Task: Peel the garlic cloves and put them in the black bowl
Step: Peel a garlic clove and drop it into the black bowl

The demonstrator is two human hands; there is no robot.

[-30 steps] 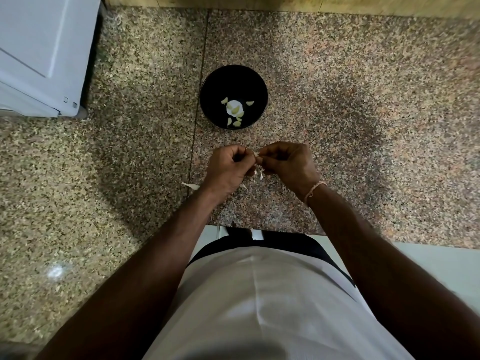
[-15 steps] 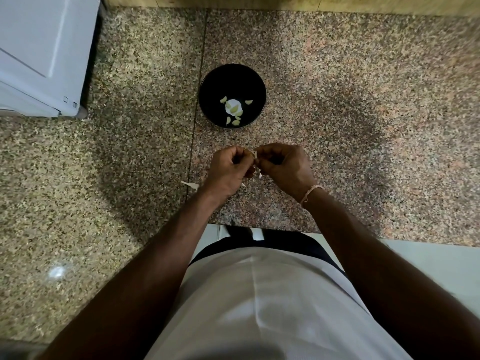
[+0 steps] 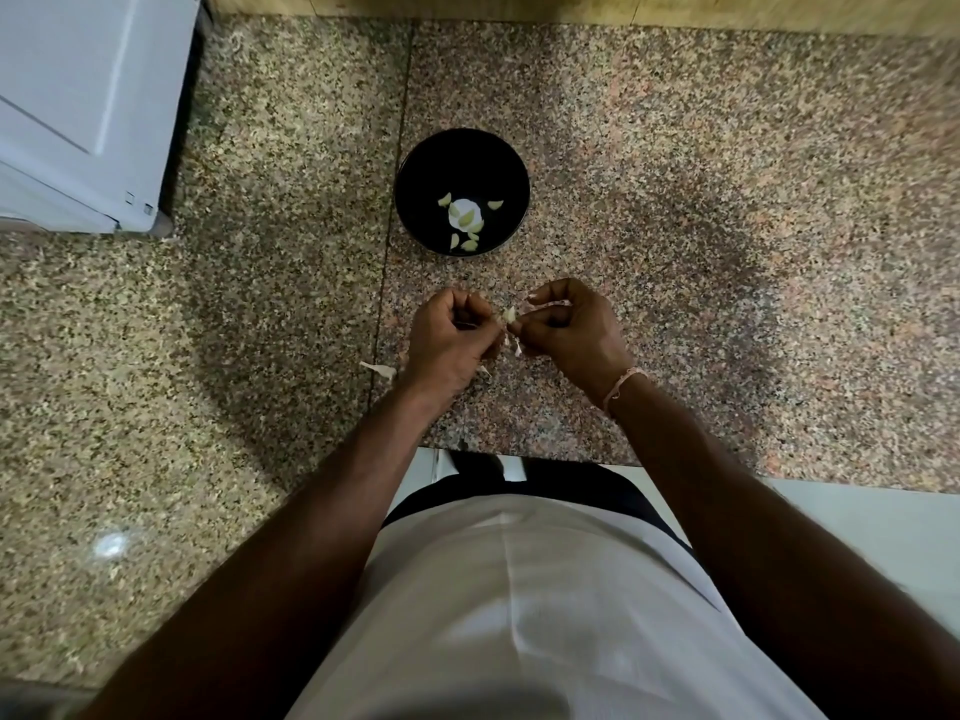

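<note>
A black bowl stands on the granite counter, with several peeled garlic cloves lying in its bottom. Just in front of the bowl my two hands meet over the counter. A small pale garlic clove shows between them, and my right hand pinches it at the fingertips. My left hand is curled with its fingertips at the clove's other side; what else it holds is hidden. A thin strip of skin hangs below the clove.
Bits of garlic skin lie on the counter left of my left wrist. A white appliance fills the far left corner. A wooden strip runs along the back edge. The counter's near edge is below my wrists.
My hands have drawn slightly apart, and the pale clove now shows between the fingertips. The bowl has not moved on the counter.
</note>
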